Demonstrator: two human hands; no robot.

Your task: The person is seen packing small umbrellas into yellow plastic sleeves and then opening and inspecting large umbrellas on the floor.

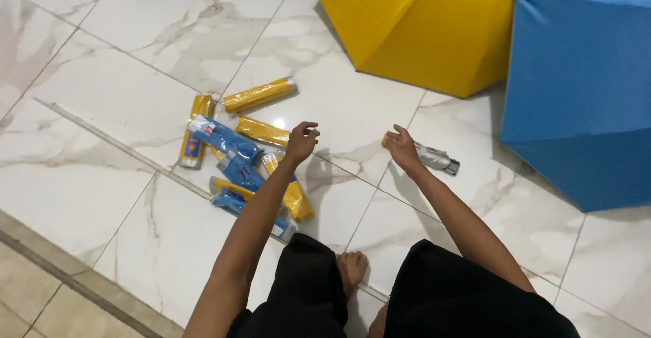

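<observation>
Your right hand (401,147) has its fingers clamped on a folded grey umbrella (434,157) lying on the marble floor (129,87); your left hand (300,140) hovers, fingers loosely curled and empty, above wrapped umbrellas (234,158).

Bare arms & hands (302,141), black shorts (loose fit), one bare foot.
</observation>
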